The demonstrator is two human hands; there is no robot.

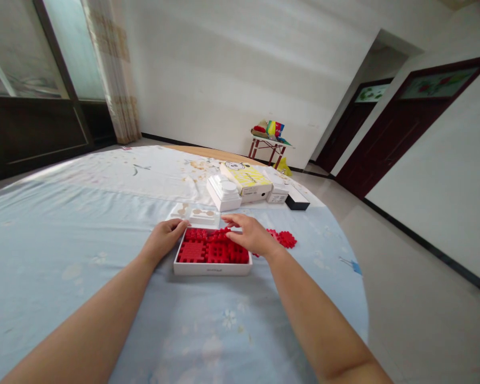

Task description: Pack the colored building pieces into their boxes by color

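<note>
A shallow white box [213, 269] lies on the table in front of me, filled with red plastic interlocking pieces [192, 252], some square with notched edges. My left hand [165, 236] is at the box's back left corner, its thumb and fingers closed on the rim. Over the right back part of the box is my right hand [248, 233], palm down, with thumb and fingers apart. Its thumb is close to a raised red piece [220, 233]; I see no piece gripped. More red gear-shaped pieces [287, 239] lie on the cloth to the right, partly behind my right hand.
Behind the box lie white packaging inserts [204, 215]. Farther back stand a white box with a round top [224, 193], a yellow and white box [248, 180], another white box [277, 188] and a black open box [297, 199]. A floral cloth [84, 234] covers the round table.
</note>
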